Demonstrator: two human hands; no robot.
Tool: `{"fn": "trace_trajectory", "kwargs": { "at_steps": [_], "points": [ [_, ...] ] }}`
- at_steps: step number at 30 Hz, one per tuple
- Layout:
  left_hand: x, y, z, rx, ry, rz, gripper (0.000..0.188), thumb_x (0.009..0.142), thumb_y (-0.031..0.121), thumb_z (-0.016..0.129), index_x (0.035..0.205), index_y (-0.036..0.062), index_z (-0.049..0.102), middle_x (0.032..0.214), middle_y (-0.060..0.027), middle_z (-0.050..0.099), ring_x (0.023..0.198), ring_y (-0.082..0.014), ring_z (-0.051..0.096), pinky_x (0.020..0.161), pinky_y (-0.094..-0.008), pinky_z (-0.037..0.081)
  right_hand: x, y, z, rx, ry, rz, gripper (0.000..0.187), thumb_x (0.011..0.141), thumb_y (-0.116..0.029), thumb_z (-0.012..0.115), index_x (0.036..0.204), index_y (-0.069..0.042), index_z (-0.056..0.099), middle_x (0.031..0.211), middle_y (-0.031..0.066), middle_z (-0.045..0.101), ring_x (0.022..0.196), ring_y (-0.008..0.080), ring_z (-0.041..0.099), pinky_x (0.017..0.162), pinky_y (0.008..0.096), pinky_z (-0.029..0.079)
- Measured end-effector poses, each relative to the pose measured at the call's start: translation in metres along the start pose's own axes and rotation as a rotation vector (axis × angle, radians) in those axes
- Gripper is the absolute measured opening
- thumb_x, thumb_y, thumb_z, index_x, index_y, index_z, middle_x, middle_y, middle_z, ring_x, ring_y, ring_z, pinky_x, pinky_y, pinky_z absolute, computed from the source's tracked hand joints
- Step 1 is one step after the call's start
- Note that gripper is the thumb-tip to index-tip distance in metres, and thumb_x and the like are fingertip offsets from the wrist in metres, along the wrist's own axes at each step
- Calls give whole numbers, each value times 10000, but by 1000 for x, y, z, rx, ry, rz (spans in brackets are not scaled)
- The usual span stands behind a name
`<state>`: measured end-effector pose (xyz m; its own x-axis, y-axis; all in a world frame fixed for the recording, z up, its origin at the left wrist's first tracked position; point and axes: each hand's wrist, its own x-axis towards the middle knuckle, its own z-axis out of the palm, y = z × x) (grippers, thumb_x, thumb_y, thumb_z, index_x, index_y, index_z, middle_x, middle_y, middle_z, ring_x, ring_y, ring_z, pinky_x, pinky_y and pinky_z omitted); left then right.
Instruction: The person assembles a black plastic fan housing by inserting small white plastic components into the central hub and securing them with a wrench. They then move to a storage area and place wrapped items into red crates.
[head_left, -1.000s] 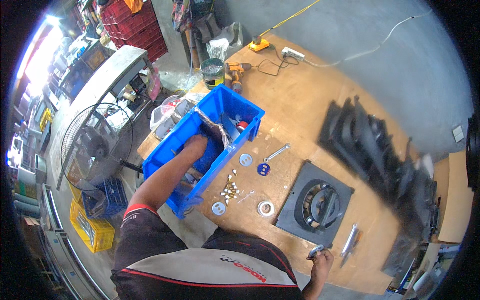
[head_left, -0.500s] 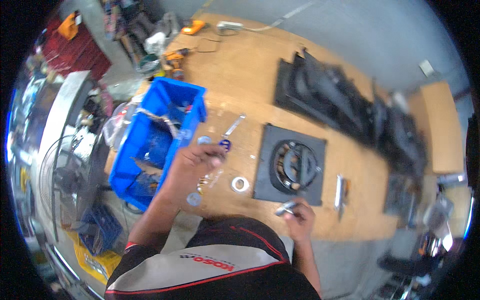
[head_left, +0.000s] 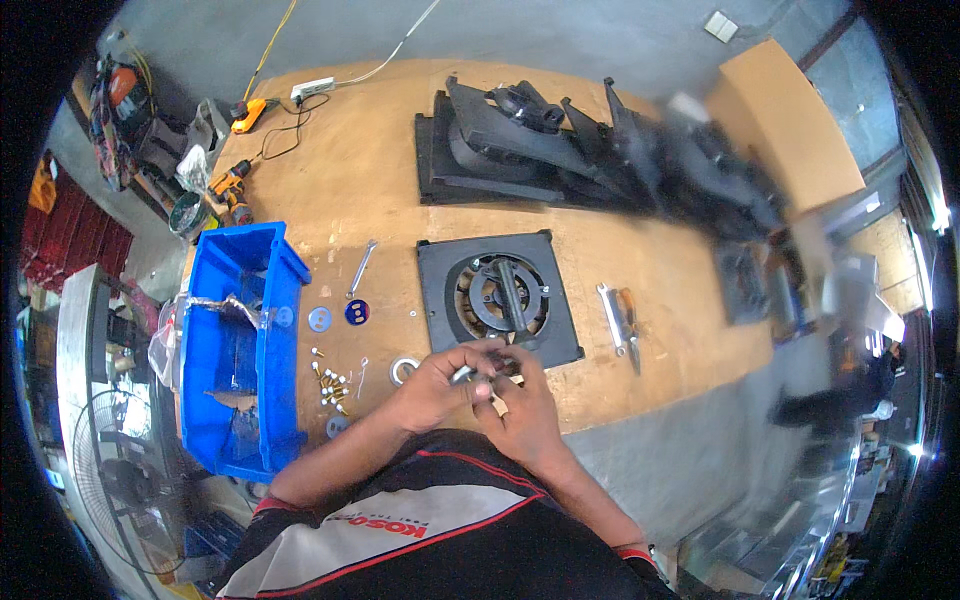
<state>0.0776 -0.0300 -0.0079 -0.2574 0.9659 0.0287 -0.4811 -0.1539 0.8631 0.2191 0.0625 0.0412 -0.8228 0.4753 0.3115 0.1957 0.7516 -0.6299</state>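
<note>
My left hand (head_left: 436, 388) and my right hand (head_left: 524, 408) meet in front of my body, near the table's front edge. Fingers of both close round a small silvery metal part (head_left: 462, 376); its exact kind is hidden by the fingertips. Just beyond them lies a square black plate (head_left: 440, 335) with a round slotted opening and a dark bar across it. Left of my hands are a pale ring (head_left: 403, 371), several small brass fittings with white tips (head_left: 330, 388), a dark blue disc (head_left: 357, 312) and a spanner (head_left: 362, 268).
A blue bin (head_left: 268, 400) stands at the left of the wooden table (head_left: 370, 215). To the right lie another spanner (head_left: 608, 318) and an orange-handled tool (head_left: 628, 312). Black moulded panels (head_left: 500, 165) are piled at the back, a cordless drill (head_left: 232, 190) at the far left.
My left hand has come away from the blue disc, rightward to my right hand. Both now close round the small metal part, which my right hand held before. The view has shifted.
</note>
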Motion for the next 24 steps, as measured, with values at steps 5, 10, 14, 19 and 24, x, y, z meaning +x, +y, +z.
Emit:
{"fn": "trace_trajectory", "kwargs": {
  "at_steps": [5, 10, 14, 19, 24],
  "points": [
    [-5, 1, -5, -180, 249, -173, 280, 849, 211, 794, 1049, 94, 636, 1289, -108, 576, 1082, -187, 613, 903, -336, 505, -6, 9, -20, 138, -14, 22, 225, 834, -172, 724, 973, 3, 694, 1170, 223, 582, 1068, 375, 609, 883, 429, 514],
    [-7, 7, -12, -149, 61, -136, 277, 829, 210, 811, 1015, 77, 655, 1220, -119, 615, 1051, -200, 626, 892, -359, 516, -8, 3, -30, 206, 16, 26, 214, 835, -155, 728, 979, -1, 693, 1107, 201, 616, 1002, 352, 640, 843, 403, 527],
    [-4, 4, -8, -59, 56, -67, 288, 808, 196, 827, 1002, 57, 666, 1174, -126, 638, 1044, -214, 627, 914, -376, 514, -9, 1, -29, 153, 59, -50, 219, 833, -152, 734, 990, -5, 692, 1088, 182, 629, 948, 341, 657, 793, 393, 543],
    [-3, 7, 3, 0, 31, -130, 312, 800, 193, 836, 1014, 47, 661, 1147, -125, 654, 1036, -216, 625, 904, -366, 509, -10, -1, -30, 122, 52, -64, 222, 835, -152, 737, 1002, -13, 691, 1054, 154, 648, 904, 331, 667, 762, 399, 551],
    [1, -12, -3, -39, 51, -266, 313, 830, 229, 813, 1037, 58, 652, 1133, -88, 662, 994, -190, 622, 844, -330, 514, -19, 9, -17, 185, 75, 139, 252, 835, -154, 731, 1055, -41, 687, 987, 148, 669, 866, 316, 671, 737, 390, 553]
  ]
}}
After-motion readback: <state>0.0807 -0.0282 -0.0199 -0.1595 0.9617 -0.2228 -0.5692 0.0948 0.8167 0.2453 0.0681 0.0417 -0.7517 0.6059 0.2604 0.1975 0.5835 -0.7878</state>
